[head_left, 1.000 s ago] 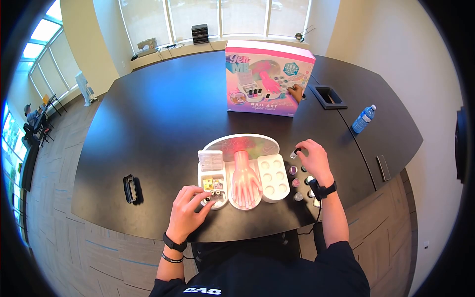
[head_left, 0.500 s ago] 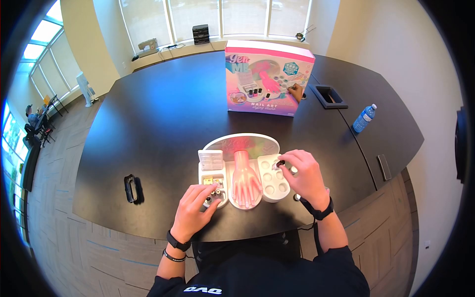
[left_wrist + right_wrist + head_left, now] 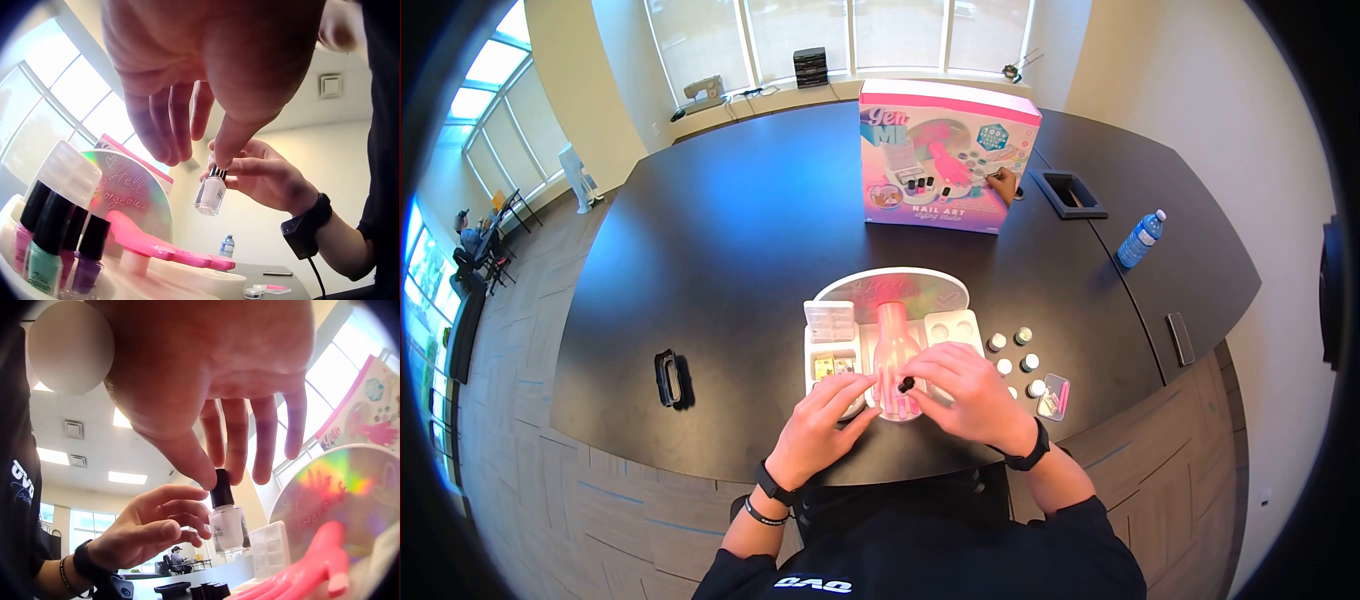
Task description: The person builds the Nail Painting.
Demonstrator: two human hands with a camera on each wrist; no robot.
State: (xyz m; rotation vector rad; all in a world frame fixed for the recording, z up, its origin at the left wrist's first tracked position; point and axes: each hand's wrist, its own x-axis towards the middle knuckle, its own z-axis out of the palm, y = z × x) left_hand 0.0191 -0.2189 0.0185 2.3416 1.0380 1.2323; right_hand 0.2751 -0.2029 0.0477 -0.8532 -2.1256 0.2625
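Observation:
My right hand [image 3: 975,395] pinches the black cap of a small nail polish bottle [image 3: 228,528] with pale, nearly clear contents. The bottle hangs upright over the fingers of a pink model hand [image 3: 892,340]. Opposite it, my left hand [image 3: 815,430] has loosely bent fingers around nothing; its fingertips come close to the bottle in the right wrist view. The model hand lies on a white nail stand with a shiny rounded backboard [image 3: 337,487]. In the stand's left tray, several black-capped polish bottles [image 3: 50,250] stand together, pink, mint and purple among them.
A white palette [image 3: 955,325] with round wells forms the stand's right side. Right of it are several small pots [image 3: 1028,362] and a clear case [image 3: 1054,397] with pink pieces. The nail art box [image 3: 948,155] stands behind; a water bottle [image 3: 1141,238] and phone [image 3: 1180,340] lie farther right.
My right hand has carried the polish bottle left from beside the small pots, across the palette, to over the model hand. My left hand has moved right, away from the tray of bottles.

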